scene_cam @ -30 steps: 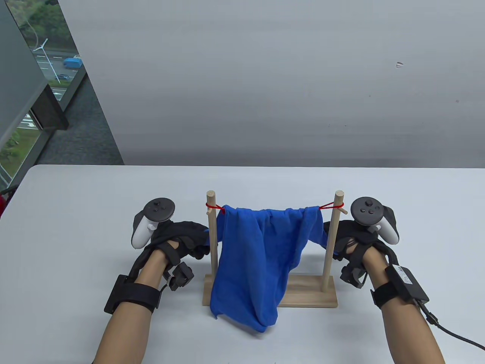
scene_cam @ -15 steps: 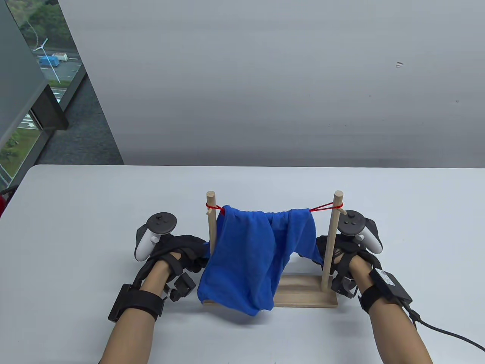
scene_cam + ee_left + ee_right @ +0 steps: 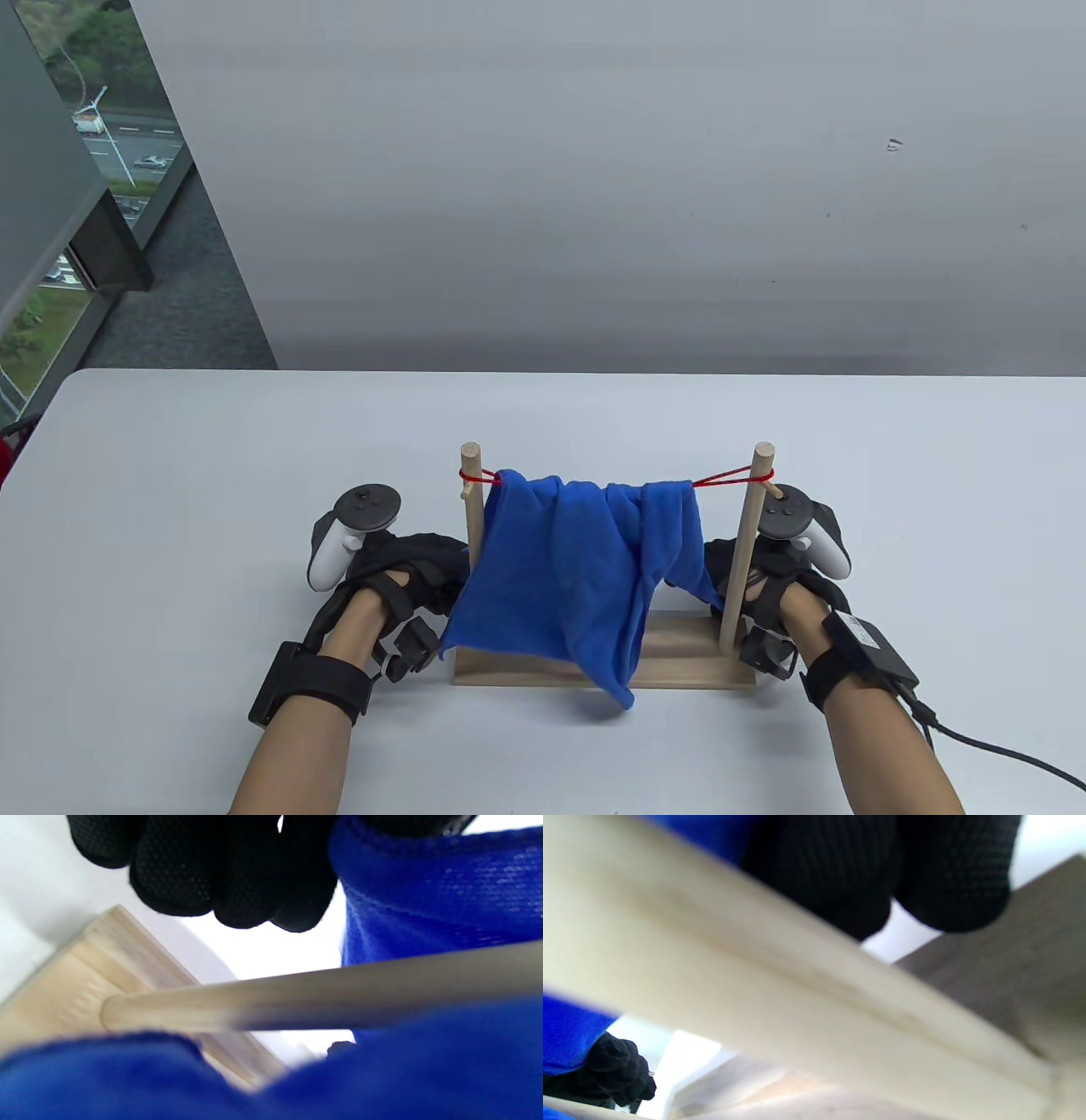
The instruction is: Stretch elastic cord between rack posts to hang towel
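Observation:
A wooden rack (image 3: pixel 679 667) stands on the white table with a left post (image 3: pixel 472 518) and a right post (image 3: pixel 747 543). A red elastic cord (image 3: pixel 721 480) is stretched between the post tops. A blue towel (image 3: pixel 560 577) hangs over the cord, bunched in folds. My left hand (image 3: pixel 424 570) grips the towel's left edge beside the left post. My right hand (image 3: pixel 725 576) grips the towel's right edge behind the right post. In the left wrist view my curled fingers (image 3: pixel 220 870) sit above the post (image 3: pixel 297 1001) and the towel (image 3: pixel 424 891). In the right wrist view my fingers (image 3: pixel 925 870) are close behind the blurred post (image 3: pixel 734 976).
A black cable (image 3: pixel 1001 751) runs from my right wrist to the table's front right. The table's far edge (image 3: pixel 543 372) meets a grey wall. A window (image 3: pixel 59 212) is at the far left.
Both hands have moved in toward the posts. The towel's hanging end has lifted off the table and its lower left corner is drawn out left. The rack has shifted slightly.

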Available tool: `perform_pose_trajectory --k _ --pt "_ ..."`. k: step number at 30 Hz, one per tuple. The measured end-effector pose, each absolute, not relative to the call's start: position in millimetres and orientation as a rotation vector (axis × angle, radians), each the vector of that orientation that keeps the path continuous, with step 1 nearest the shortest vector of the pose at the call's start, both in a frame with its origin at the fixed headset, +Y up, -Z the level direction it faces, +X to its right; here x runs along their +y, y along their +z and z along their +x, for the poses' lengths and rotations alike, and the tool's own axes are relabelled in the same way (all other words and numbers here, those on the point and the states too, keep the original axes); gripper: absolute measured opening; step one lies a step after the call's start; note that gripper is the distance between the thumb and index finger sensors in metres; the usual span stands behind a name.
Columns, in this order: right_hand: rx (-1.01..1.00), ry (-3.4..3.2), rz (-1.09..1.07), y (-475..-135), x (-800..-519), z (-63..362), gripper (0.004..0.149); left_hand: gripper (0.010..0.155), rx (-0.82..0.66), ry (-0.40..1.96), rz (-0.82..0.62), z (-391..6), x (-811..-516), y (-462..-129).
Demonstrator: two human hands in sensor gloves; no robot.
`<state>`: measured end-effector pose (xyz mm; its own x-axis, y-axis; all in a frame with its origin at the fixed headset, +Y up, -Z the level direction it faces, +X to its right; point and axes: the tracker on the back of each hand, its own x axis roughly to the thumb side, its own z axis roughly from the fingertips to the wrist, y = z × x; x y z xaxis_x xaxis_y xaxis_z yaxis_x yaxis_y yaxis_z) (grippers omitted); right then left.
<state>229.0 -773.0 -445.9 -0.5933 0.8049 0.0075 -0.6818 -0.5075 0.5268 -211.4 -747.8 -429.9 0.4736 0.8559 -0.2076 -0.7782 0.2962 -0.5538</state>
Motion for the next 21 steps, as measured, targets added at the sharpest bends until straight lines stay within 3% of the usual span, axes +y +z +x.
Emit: perform_pose_trajectory --k 9,21 --pt "0.344 2.006 0.262 -434.1 -753.2 259.9 0.075 0.087 -0.09 1.02 -0.451 -236.1 -722.7 -412.2" --pt "-0.052 2.292 0.239 -388.0 -694.9 297.0 0.091 0.092 -0.108 0.767 0.016 -263.2 -662.6 -356.1"
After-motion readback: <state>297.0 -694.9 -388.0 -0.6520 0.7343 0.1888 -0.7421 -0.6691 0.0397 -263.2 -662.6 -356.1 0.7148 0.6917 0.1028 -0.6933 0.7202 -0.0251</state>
